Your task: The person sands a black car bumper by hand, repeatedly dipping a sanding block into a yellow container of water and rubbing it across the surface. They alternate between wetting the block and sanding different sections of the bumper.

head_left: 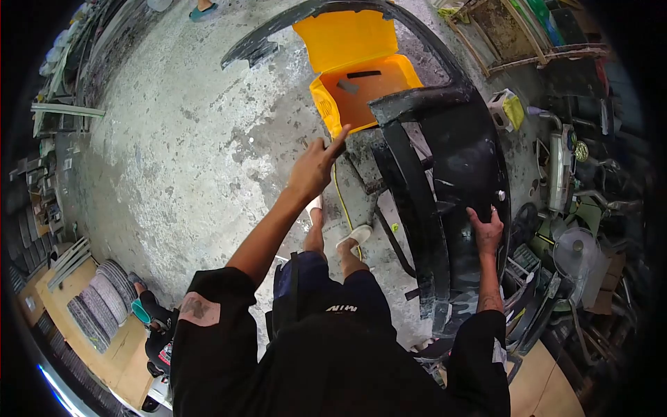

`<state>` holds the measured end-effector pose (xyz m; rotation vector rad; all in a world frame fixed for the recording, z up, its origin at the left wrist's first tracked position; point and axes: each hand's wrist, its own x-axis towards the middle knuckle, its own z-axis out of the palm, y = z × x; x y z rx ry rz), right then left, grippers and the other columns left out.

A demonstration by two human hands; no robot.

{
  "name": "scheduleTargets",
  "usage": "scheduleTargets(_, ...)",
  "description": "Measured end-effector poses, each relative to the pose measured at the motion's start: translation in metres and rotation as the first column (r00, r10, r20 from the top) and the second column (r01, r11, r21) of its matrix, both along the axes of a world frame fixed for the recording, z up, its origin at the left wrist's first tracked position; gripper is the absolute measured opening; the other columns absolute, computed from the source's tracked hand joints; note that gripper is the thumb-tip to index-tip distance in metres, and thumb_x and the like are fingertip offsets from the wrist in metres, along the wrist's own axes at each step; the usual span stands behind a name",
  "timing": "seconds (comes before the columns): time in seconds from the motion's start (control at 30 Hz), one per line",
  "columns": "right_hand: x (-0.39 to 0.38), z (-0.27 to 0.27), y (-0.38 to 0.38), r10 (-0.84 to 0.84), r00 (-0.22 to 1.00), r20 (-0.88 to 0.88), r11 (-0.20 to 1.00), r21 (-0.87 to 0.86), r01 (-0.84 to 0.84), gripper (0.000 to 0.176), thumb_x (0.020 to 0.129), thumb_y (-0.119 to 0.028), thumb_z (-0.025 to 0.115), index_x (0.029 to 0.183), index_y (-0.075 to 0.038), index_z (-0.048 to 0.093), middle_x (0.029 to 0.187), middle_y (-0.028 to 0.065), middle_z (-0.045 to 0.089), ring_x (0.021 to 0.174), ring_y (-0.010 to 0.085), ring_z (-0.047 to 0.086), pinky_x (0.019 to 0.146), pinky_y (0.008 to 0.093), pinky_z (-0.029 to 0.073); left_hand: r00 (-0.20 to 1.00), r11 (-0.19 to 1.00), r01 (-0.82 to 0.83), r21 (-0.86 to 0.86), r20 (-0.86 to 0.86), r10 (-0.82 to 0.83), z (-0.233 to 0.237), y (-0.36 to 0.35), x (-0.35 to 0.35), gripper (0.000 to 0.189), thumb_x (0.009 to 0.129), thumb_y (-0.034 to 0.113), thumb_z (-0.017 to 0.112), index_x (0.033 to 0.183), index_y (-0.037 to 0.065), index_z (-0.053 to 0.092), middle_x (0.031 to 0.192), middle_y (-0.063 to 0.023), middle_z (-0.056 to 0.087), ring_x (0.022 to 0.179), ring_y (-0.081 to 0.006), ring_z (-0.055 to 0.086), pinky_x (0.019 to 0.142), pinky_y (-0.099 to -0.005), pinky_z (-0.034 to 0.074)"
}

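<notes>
A long, scuffed black car bumper (472,174) curves along my right side, over a dark stand. My right hand (486,233) rests on its outer face, thumb and fingers apart, with nothing visible in it. In front of me my left hand (313,170) is raised, forefinger stretched toward a yellow-orange box and the other fingers partly curled. I see nothing held in it. The box (323,108) has its lid (347,38) tipped back. Inside are a black strip (364,74) and a grey piece (347,87) in brownish liquid or on a brownish bottom.
A yellow cord (344,201) runs over the worn concrete floor (187,153) past my feet. Metal parts, a fan (577,247) and a wooden rack (497,35) crowd the right. Tyres (97,306) lie at lower left, beside a partly visible person (160,333). Another foot (203,11) shows at the top.
</notes>
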<state>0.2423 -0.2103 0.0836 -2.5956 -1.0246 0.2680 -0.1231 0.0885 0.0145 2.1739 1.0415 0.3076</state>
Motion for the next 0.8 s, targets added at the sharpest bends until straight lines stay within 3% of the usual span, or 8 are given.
scheduleTargets(0.07, 0.004, 0.002, 0.002, 0.037, 0.996, 0.081, 0.999, -0.005, -0.037, 0.068, 0.076, -0.052, 0.089, 0.107, 0.006, 0.07, 0.087, 0.024, 0.075, 0.083, 0.0407, 0.075, 0.072, 0.0437, 0.058, 0.948, 0.972, 0.233, 0.02, -0.229, -0.222, 0.011, 0.003, 0.026, 0.094, 0.091, -0.004, 0.058, 0.166, 0.038, 0.02, 0.111, -0.0192, 0.059, 0.091, -0.0368, 0.065, 0.079, -0.0461, 0.057)
scheduleTargets(0.1, 0.002, 0.004, 0.002, 0.025, 0.999, 0.041, 1.0, 0.011, -0.025, 0.069, 0.076, -0.052, 0.089, 0.107, 0.006, 0.07, 0.088, 0.0241, 0.075, 0.083, 0.041, 0.075, 0.072, 0.0435, 0.058, 0.949, 0.957, 0.276, 0.089, -0.181, -0.257, 0.011, 0.003, 0.037, 0.096, 0.093, -0.004, 0.056, 0.167, 0.04, 0.014, 0.108, -0.0212, 0.059, 0.086, -0.0367, 0.065, 0.077, -0.0456, 0.057)
scheduleTargets(0.3, 0.0, 0.002, 0.0, 0.016, 0.997, 0.081, 1.0, 0.005, -0.017, 0.071, 0.076, -0.055, 0.088, 0.107, 0.007, 0.07, 0.088, 0.0245, 0.075, 0.084, 0.042, 0.075, 0.074, 0.0434, 0.058, 0.892, 0.924, 0.356, 0.138, -0.344, -0.293, 0.02, 0.004, 0.084, 0.091, 0.098, 0.0, 0.051, 0.167, 0.044, 0.012, 0.098, -0.0202, 0.06, 0.083, -0.0313, 0.064, 0.075, -0.0433, 0.057)
scheduleTargets(0.4, 0.001, 0.002, -0.003, 0.017, 0.998, 0.053, 1.0, 0.001, -0.017, 0.073, 0.076, -0.057, 0.088, 0.108, 0.007, 0.07, 0.088, 0.0254, 0.075, 0.085, 0.0433, 0.074, 0.074, 0.0442, 0.058, 0.891, 0.912, 0.38, 0.155, -0.327, -0.316, 0.015, 0.008, 0.077, 0.09, 0.098, 0.001, 0.052, 0.167, 0.042, 0.011, 0.096, -0.0193, 0.061, 0.082, -0.0295, 0.064, 0.074, -0.0426, 0.057)
scheduleTargets(0.57, 0.003, -0.002, -0.002, 0.03, 0.997, 0.076, 0.999, 0.011, -0.03, 0.077, 0.075, -0.057, 0.088, 0.109, 0.009, 0.069, 0.088, 0.0276, 0.074, 0.085, 0.0449, 0.073, 0.074, 0.0449, 0.057, 0.905, 0.947, 0.306, 0.096, -0.337, -0.259, 0.008, 0.001, 0.048, 0.083, 0.098, 0.001, 0.053, 0.166, 0.038, 0.021, 0.099, -0.0214, 0.06, 0.09, -0.0372, 0.067, 0.075, -0.0467, 0.057)
scheduleTargets(0.67, 0.009, -0.006, -0.006, -0.005, 1.0, -0.017, 1.0, 0.014, 0.005, 0.078, 0.074, -0.057, 0.088, 0.109, 0.01, 0.069, 0.087, 0.0282, 0.073, 0.084, 0.0452, 0.073, 0.074, 0.0448, 0.057, 0.94, 0.971, 0.228, 0.075, -0.278, -0.2, -0.006, 0.0, 0.022, 0.081, 0.095, 0.003, 0.061, 0.165, 0.027, 0.027, 0.101, -0.018, 0.06, 0.091, -0.0342, 0.065, 0.078, -0.0447, 0.057)
scheduleTargets(0.77, 0.009, -0.009, -0.009, -0.009, 1.0, -0.012, 1.0, 0.003, 0.009, 0.079, 0.074, -0.058, 0.089, 0.108, 0.01, 0.069, 0.085, 0.0278, 0.073, 0.081, 0.0447, 0.073, 0.072, 0.0445, 0.057, 0.974, 0.987, 0.049, 0.154, 0.209, -0.082, 0.004, -0.005, 0.029, 0.067, 0.092, 0.006, 0.069, 0.154, 0.012, 0.047, 0.105, -0.0157, 0.057, 0.094, -0.0344, 0.062, 0.079, -0.0436, 0.055)
scheduleTargets(0.8, 0.009, -0.009, -0.009, -0.007, 1.0, -0.004, 1.0, -0.005, 0.007, 0.078, 0.073, -0.057, 0.089, 0.108, 0.009, 0.069, 0.084, 0.0272, 0.073, 0.08, 0.0441, 0.073, 0.071, 0.0443, 0.057, 0.974, 0.987, 0.058, 0.151, 0.208, -0.089, 0.003, -0.007, 0.041, 0.067, 0.092, 0.006, 0.069, 0.154, 0.012, 0.047, 0.105, -0.0157, 0.057, 0.094, -0.0344, 0.062, 0.079, -0.0436, 0.055)
